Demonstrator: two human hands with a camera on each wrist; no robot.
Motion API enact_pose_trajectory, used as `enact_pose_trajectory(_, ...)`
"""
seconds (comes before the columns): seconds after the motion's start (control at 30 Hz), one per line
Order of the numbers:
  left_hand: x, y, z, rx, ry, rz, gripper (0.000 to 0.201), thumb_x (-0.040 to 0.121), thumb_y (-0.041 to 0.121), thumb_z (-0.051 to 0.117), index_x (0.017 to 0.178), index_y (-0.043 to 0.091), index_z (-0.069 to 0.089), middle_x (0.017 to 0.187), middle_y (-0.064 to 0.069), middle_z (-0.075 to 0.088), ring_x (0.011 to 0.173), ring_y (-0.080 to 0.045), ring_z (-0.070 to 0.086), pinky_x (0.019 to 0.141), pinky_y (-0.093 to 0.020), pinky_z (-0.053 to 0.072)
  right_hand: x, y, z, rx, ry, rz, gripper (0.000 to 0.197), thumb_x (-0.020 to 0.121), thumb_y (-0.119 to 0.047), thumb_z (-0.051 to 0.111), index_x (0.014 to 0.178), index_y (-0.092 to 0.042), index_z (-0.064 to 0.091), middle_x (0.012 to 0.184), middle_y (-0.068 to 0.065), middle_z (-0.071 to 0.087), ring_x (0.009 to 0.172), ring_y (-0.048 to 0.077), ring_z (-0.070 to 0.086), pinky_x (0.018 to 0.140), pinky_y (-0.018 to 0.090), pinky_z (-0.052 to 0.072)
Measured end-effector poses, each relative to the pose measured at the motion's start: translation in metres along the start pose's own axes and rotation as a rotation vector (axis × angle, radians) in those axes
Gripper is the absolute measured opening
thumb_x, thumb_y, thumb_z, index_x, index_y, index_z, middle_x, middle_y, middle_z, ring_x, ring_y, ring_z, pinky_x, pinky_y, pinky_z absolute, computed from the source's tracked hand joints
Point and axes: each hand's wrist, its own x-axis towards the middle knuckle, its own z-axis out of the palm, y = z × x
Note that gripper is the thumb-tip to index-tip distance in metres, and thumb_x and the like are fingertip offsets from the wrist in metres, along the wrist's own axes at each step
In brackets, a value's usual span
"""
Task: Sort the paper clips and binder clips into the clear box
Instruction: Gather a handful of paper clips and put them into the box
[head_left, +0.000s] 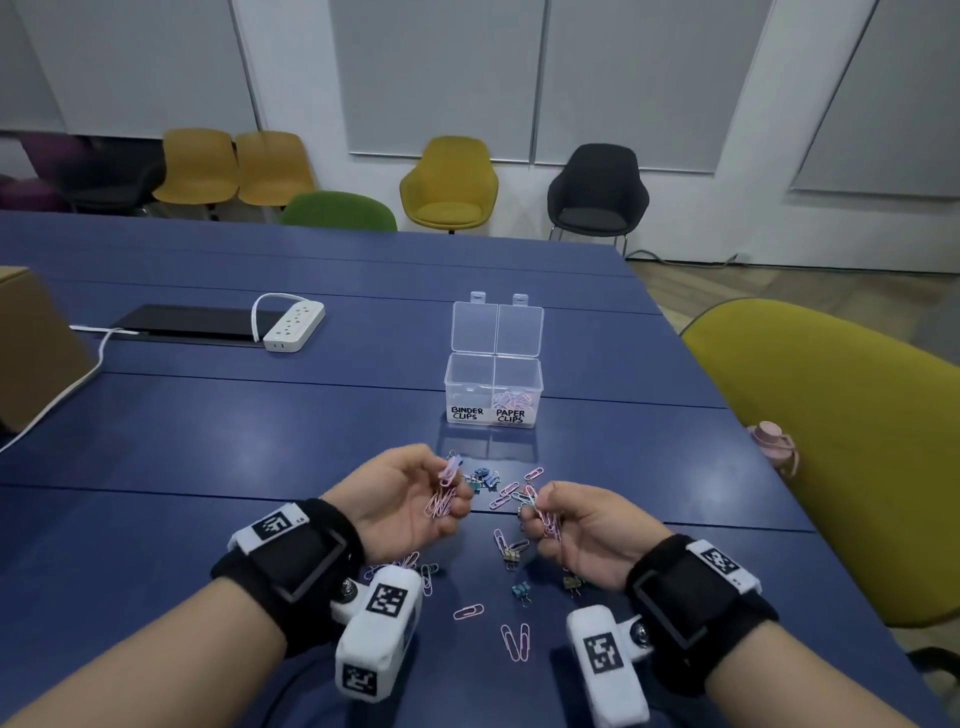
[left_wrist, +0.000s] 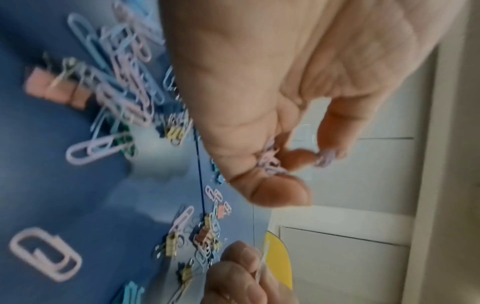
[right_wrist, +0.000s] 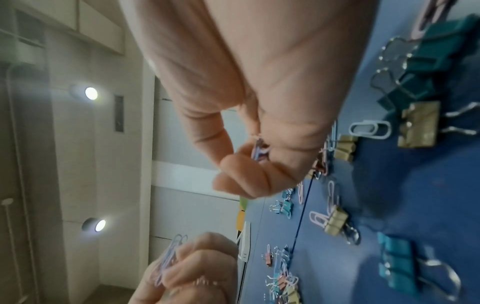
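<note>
Head view shows the small clear plastic box (head_left: 493, 387) with two compartments standing open on the dark blue worktop (head_left: 208, 441); pink paper clips lie in the compartment labelled "PAPER CLIPS", the one labelled "BINDER CLIPS" looks bare. Just before the box, the left hand (head_left: 410, 493) pinches a bunch of pastel paper clips (head_left: 444, 493), and the right hand (head_left: 582, 530) grips another bunch (head_left: 545, 519). Loose paper clips and small coloured binder clips (head_left: 521, 590) lie scattered between and under the hands. A white power strip (head_left: 293, 327) lies far left.

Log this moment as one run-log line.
left hand: holds paper clips | right hand: holds paper clips | clear box: open, binder side empty | binder clips: on table
</note>
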Motion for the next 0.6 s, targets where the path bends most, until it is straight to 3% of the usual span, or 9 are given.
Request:
enact_pose_trajectory(0.07, 0.004, -0.001, -0.001, -0.120, 0.012, 0.026, 0.019, 0.074, 0.012, 0.040, 0.061, 0.006, 0.053, 0.071, -0.011, 0.055, 0.054, -0.020, 0.054, 0.049, -0.024, 0.050, 0.002, 0.002, 0.000, 0.011, 0.021, -0.009, 0.022, 0.088, 0.007, 0.044, 0.072, -0.008, 0.047, 0.067, 0.010, 0.055, 0.049, 0.013, 0.052, 0.042, 0.018, 0.038)
enact_pose_trajectory(0.13, 0.007, -0.005, -0.004, -0.175, 0.028, 0.054, 0.013, 0.067, 0.009, 0.040, 0.061, 0.006, 0.052, 0.071, -0.011, 0.053, 0.053, -0.020, 0.053, 0.047, -0.023, 0.050, 0.005, 0.004, -0.001, 0.000, 0.030, 0.001, 0.020, 0.087, 0.009, 0.046, 0.077, -0.007, 0.050, 0.066, 0.009, 0.055, 0.048, 0.013, 0.053, 0.040, 0.017, 0.039)
enact_pose_trajectory(0.27, 0.013, -0.007, -0.006, -0.127, 0.084, 0.004, 0.007, 0.067, 0.009, 0.040, 0.062, 0.010, 0.045, 0.063, -0.007, 0.049, 0.045, -0.015, 0.045, 0.034, -0.016, 0.032, 0.009, 0.003, -0.004, -0.054, -0.015, 0.026, 0.018, 0.089, 0.006, 0.043, 0.092, -0.005, 0.058, 0.067, 0.006, 0.051, 0.048, 0.012, 0.047, 0.039, 0.019, 0.036)
enact_pose_trajectory(0.4, 0.025, -0.002, -0.007, 0.333, 0.226, -0.177, 0.028, 0.093, 0.021, 0.047, 0.065, 0.014, 0.045, 0.053, 0.001, 0.042, 0.037, -0.007, 0.035, 0.031, -0.014, 0.021, 0.012, -0.008, -0.007, -0.208, -0.045, 0.051, 0.019, 0.093, -0.009, 0.050, 0.075, -0.010, 0.056, 0.061, 0.002, 0.043, 0.044, 0.008, 0.033, 0.041, 0.017, 0.020)
enact_pose_trajectory(0.53, 0.036, 0.017, 0.003, 1.078, 0.247, -0.344, 0.035, 0.097, 0.031, 0.047, 0.064, 0.017, 0.047, 0.051, 0.004, 0.044, 0.037, -0.006, 0.036, 0.032, -0.013, 0.021, 0.016, -0.028, -0.009, -0.536, -0.016, 0.095, 0.027, 0.097, -0.016, 0.049, 0.070, -0.019, 0.045, 0.053, -0.004, 0.038, 0.038, 0.004, 0.026, 0.035, 0.012, 0.016)
enact_pose_trajectory(0.6, 0.044, 0.038, 0.013, 1.278, 0.264, -0.343, 0.037, 0.096, 0.034, 0.048, 0.063, 0.017, 0.047, 0.050, 0.004, 0.043, 0.034, -0.006, 0.035, 0.033, -0.012, 0.022, 0.019, -0.044, -0.011, -0.655, -0.023, 0.114, 0.024, 0.097, -0.013, 0.046, 0.073, -0.018, 0.044, 0.053, -0.003, 0.040, 0.037, 0.005, 0.028, 0.035, 0.011, 0.017)
